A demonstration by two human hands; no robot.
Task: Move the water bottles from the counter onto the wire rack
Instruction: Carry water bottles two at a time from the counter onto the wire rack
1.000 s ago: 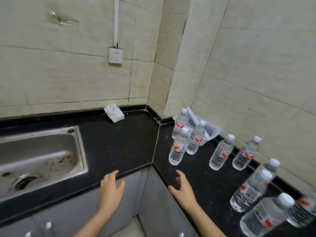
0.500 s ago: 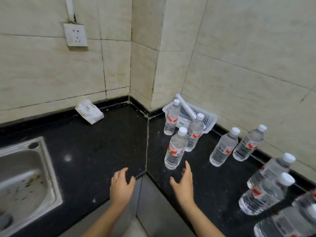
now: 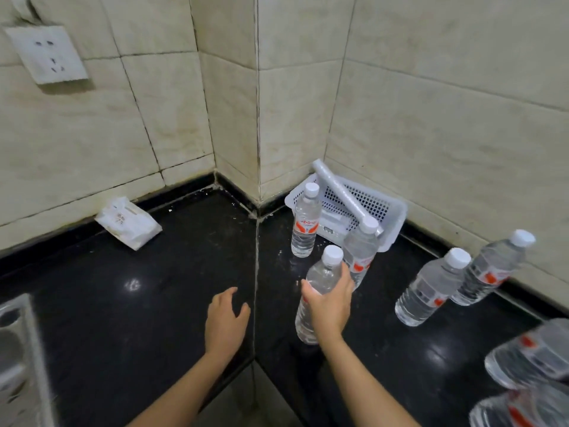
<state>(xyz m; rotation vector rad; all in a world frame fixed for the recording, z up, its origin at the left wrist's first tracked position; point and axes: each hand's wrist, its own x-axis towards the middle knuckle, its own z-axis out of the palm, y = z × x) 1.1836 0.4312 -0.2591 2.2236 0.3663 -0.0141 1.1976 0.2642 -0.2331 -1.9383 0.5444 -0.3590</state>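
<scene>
Several clear water bottles with white caps and red labels stand on the black counter point(image 3: 154, 303). My right hand point(image 3: 329, 306) is wrapped around the nearest water bottle point(image 3: 323, 275), which stands upright near the counter's inner corner. Just behind it are a second bottle point(image 3: 360, 251) and a third bottle point(image 3: 304, 226). Two more bottles point(image 3: 431, 288) point(image 3: 489, 269) lean along the right wall. My left hand point(image 3: 226, 322) hovers open over the counter edge, holding nothing. No wire rack is in view.
A white perforated plastic basket point(image 3: 388, 208) with a white tube point(image 3: 338, 189) across it sits in the corner. A white tissue pack point(image 3: 127, 221) lies by the left wall. A steel sink point(image 3: 18, 349) is at far left. Blurred bottles point(image 3: 532, 359) crowd the lower right.
The view has moved closer to the corner. My right hand has reached forward and closed around the nearest bottle. My left hand has moved forward over the counter edge.
</scene>
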